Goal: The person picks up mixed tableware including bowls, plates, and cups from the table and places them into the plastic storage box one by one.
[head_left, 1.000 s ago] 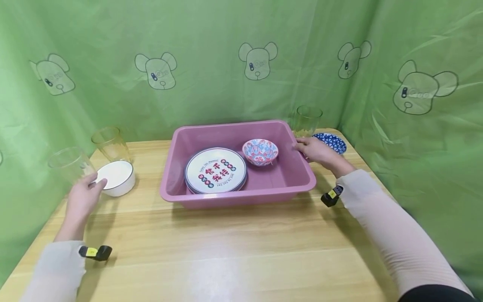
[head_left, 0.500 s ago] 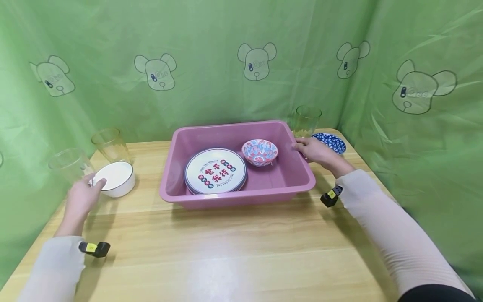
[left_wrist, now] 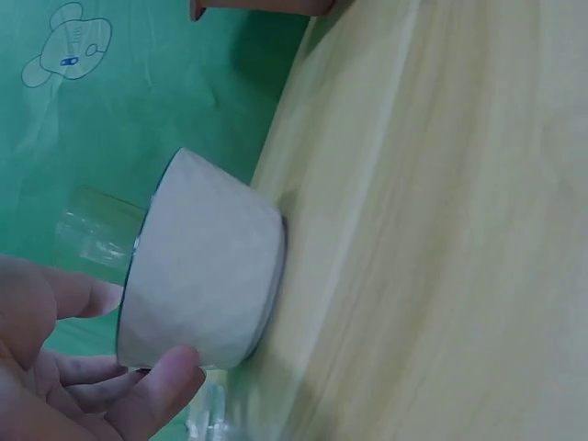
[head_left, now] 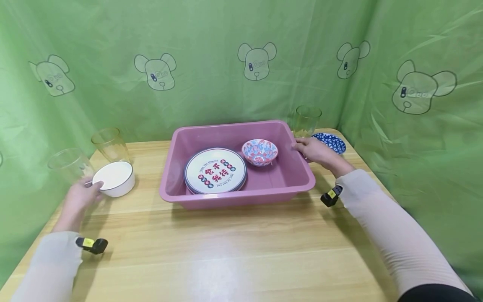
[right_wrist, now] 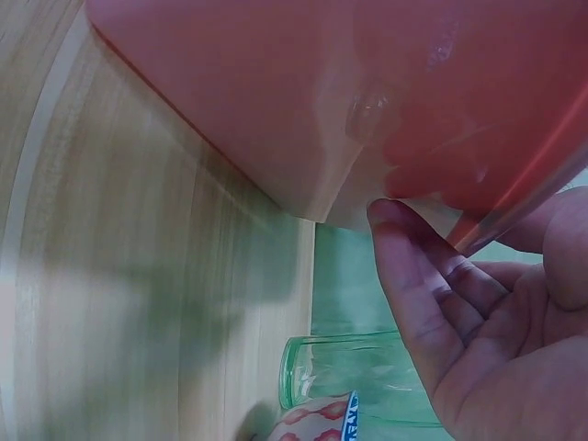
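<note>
My left hand (head_left: 80, 197) holds a white bowl (head_left: 118, 184) with a dark rim by its left side. In the left wrist view, the thumb presses the outside of the bowl (left_wrist: 202, 257), and the other fingers are at the rim, partly hidden. My right hand (head_left: 317, 151) grips the right rim of a pink plastic basin (head_left: 241, 199), with its fingers against the outer wall in the right wrist view. Inside the basin lie a stack of white plates (head_left: 216, 171) with red lettering, at left, and a red-and-blue patterned bowl (head_left: 260, 152), at right.
Behind the white bowl stand a clear glass (head_left: 69, 161) and an amber glass (head_left: 112, 147). A greenish glass (head_left: 307, 119) and a blue-patterned dish (head_left: 330, 142) are beyond the basin's right side. Green curtains (head_left: 203, 92) enclose the wooden table (head_left: 234, 247) at the back and sides.
My left hand has shifted slightly left and its wrist has risen a little in view; the white bowl has moved slightly left with it. The right hand and basin look still.
</note>
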`<state>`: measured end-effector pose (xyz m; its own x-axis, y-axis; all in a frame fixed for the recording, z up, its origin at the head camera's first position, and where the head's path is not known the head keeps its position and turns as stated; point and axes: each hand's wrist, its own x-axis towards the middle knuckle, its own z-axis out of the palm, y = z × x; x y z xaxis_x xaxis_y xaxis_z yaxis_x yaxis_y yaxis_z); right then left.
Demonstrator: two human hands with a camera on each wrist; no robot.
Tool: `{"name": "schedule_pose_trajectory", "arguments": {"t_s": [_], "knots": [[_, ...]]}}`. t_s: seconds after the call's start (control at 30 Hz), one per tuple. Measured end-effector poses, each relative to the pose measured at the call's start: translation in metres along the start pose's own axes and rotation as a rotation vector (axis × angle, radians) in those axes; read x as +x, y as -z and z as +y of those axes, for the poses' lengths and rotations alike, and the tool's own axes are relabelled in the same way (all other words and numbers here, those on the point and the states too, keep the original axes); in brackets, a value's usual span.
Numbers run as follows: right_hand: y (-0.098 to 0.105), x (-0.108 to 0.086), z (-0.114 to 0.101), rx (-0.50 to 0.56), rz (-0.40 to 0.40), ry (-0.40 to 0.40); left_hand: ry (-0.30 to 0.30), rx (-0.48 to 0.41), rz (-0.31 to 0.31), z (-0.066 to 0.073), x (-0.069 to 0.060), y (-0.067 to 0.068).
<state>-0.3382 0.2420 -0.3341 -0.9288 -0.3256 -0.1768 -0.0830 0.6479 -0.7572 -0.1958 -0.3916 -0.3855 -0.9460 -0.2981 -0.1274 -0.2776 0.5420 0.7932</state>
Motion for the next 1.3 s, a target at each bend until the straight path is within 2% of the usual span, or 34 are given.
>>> {"name": "schedule_pose_trajectory", "arguments": {"t_s": [0.1,0.2,0.37,0.5,0.73,1.0,1.13,1.23,1.3], "knots": [[0.0,-0.001,-0.001,0.002,-0.002,-0.003,0.029,-0.147,-0.028,-0.003,0.001,-0.004],[0.0,-0.002,-0.001,0.003,-0.008,-0.004,0.057,-0.232,-0.049,-0.005,0.003,-0.007],[0.0,-0.002,-0.002,-0.002,-0.007,-0.01,0.146,-0.409,-0.092,-0.003,0.004,-0.006],[0.001,-0.001,-0.001,-0.014,-0.004,-0.008,0.138,-0.487,-0.128,-0.004,0.004,-0.004],[0.001,0.0,0.001,0.007,-0.013,-0.011,0.135,-0.501,-0.142,-0.002,0.004,-0.003],[0.001,0.001,0.001,0.017,-0.011,-0.015,0.102,-0.489,-0.165,0.001,0.004,-0.001],[0.001,0.001,0.002,0.013,-0.013,-0.016,0.089,-0.414,-0.183,0.002,0.005,0.003],[0.002,0.002,0.002,0.012,-0.013,-0.019,0.068,-0.422,-0.196,0.005,0.006,0.005],[0.002,0.002,0.003,0.01,-0.013,-0.021,0.056,-0.471,-0.204,0.009,0.006,0.006]]}}
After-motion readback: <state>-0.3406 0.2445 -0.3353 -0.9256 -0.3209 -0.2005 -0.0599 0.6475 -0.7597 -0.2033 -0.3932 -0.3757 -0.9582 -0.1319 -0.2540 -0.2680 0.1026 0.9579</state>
